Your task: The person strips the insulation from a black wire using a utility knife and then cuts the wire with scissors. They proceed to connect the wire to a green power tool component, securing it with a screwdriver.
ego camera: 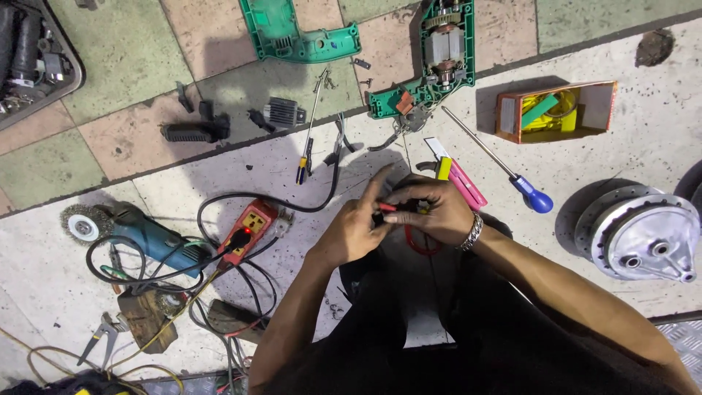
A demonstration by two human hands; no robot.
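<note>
Both hands work together over my lap, above the floor: my left hand (351, 230) pinches a thin red wire (389, 208), my right hand (431, 208) curls shut around its small dark part (404, 207). I judge this mid-connection; steady fingertip alignment is needed.

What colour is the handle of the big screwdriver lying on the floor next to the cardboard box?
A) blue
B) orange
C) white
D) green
A: the long screwdriver between the person's hands and the cardboard box ends in a rounded blue handle.
</note>
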